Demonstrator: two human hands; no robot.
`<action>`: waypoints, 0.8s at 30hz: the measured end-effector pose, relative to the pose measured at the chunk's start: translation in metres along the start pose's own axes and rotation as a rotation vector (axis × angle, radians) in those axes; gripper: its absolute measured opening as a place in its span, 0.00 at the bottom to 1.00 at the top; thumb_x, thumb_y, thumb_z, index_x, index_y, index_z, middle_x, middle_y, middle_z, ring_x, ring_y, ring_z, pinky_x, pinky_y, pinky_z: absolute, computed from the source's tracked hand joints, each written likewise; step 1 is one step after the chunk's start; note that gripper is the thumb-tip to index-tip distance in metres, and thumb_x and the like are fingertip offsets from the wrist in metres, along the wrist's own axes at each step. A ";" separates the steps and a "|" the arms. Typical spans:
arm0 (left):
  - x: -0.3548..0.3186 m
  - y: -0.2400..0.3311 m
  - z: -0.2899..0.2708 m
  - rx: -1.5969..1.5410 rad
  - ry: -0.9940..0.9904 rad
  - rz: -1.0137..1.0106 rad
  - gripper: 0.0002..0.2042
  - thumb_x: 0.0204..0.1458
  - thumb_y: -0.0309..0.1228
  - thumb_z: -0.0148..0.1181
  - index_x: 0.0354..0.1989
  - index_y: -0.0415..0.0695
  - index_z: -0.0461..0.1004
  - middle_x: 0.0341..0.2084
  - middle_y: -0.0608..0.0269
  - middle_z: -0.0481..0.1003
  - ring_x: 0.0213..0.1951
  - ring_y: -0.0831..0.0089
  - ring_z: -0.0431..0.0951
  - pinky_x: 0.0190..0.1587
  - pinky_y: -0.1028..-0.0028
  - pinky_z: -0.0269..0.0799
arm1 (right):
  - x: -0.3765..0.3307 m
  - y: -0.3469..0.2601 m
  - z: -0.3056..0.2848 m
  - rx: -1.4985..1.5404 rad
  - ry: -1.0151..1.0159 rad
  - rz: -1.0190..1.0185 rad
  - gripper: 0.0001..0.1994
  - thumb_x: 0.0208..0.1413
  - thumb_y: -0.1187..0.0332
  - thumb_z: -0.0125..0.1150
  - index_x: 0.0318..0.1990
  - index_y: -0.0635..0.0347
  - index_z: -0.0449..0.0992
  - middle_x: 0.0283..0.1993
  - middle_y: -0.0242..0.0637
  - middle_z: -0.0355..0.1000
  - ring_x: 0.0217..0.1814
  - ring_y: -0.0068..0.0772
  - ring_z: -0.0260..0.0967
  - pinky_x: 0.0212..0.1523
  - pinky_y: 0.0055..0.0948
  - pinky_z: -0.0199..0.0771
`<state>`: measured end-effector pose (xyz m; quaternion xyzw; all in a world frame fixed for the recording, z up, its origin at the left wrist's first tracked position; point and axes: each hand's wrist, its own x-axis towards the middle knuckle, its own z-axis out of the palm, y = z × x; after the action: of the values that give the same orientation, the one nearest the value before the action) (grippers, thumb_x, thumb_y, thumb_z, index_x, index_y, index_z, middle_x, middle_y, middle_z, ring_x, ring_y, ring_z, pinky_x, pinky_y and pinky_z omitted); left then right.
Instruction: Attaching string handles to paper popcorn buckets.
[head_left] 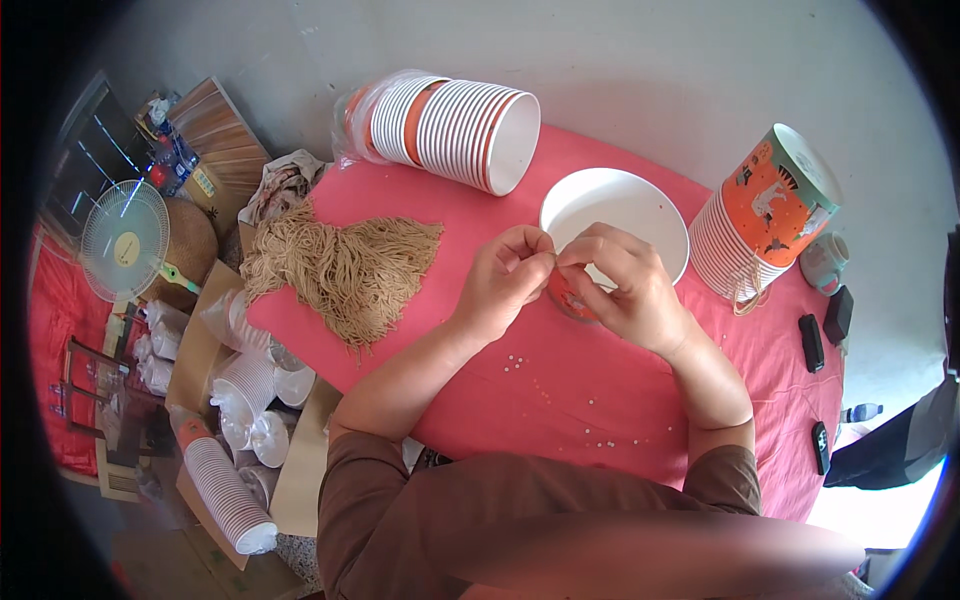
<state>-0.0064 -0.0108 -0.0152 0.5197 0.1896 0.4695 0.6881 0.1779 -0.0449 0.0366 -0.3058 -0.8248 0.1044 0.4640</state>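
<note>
My left hand [507, 279] and my right hand [632, 284] meet at their fingertips over the near rim of a round paper bucket [632, 190], white inside and orange outside. Both hands are closed in a pinch. Whatever lies between the fingertips is too small to make out. A heap of tan cords [350, 270] spreads on the table left of my left hand. To the right of the bucket stands an upside-down stack of orange and green printed paper buckets [768, 200], with a loop of tan cord [750, 288] hanging at its lower edge.
A plastic-wrapped stack of paper buckets [455, 125] lies at the back of the red-covered table [500, 420]. Small white discs [514, 362] are scattered near me. A mug [824, 262] and black objects [811, 343] sit at the right. Cartons of wrapped stacks [230, 490] and a fan [126, 240] are left.
</note>
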 end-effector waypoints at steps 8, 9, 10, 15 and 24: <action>0.002 0.002 -0.002 -0.136 -0.021 -0.074 0.04 0.59 0.28 0.57 0.39 0.42 0.72 0.24 0.73 0.69 0.21 0.88 0.61 0.22 0.84 0.56 | 0.001 0.006 0.001 -0.108 0.060 -0.069 0.10 0.45 0.81 0.64 0.37 0.61 0.75 0.31 0.39 0.74 0.31 0.44 0.73 0.32 0.38 0.73; 0.002 0.002 -0.002 -0.165 -0.034 -0.072 0.04 0.60 0.28 0.58 0.39 0.43 0.73 0.25 0.71 0.71 0.21 0.88 0.62 0.23 0.84 0.57 | 0.002 0.006 0.001 -0.080 0.065 -0.047 0.10 0.45 0.81 0.64 0.36 0.62 0.75 0.31 0.39 0.74 0.31 0.44 0.74 0.31 0.38 0.73; 0.002 0.002 -0.003 -0.194 -0.046 -0.070 0.04 0.60 0.28 0.58 0.40 0.43 0.74 0.26 0.70 0.73 0.22 0.88 0.63 0.23 0.85 0.58 | 0.002 0.006 0.000 -0.052 0.070 -0.025 0.09 0.45 0.81 0.63 0.36 0.62 0.76 0.30 0.39 0.74 0.31 0.44 0.74 0.31 0.37 0.73; 0.003 -0.009 -0.011 -0.233 -0.063 -0.035 0.05 0.60 0.28 0.59 0.42 0.44 0.76 0.30 0.66 0.77 0.23 0.87 0.65 0.24 0.85 0.59 | 0.003 0.005 -0.002 -0.018 0.064 -0.002 0.08 0.46 0.82 0.63 0.35 0.62 0.76 0.31 0.40 0.74 0.32 0.43 0.75 0.30 0.36 0.74; 0.001 -0.007 -0.008 -0.092 -0.042 0.101 0.05 0.60 0.25 0.60 0.42 0.41 0.78 0.31 0.66 0.77 0.26 0.88 0.69 0.25 0.85 0.62 | 0.001 0.007 -0.001 -0.048 0.076 0.007 0.08 0.46 0.80 0.64 0.35 0.62 0.77 0.30 0.39 0.75 0.31 0.42 0.74 0.30 0.36 0.74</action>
<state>-0.0090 -0.0062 -0.0243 0.5061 0.1267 0.5007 0.6907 0.1816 -0.0389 0.0344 -0.3236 -0.8077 0.0747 0.4871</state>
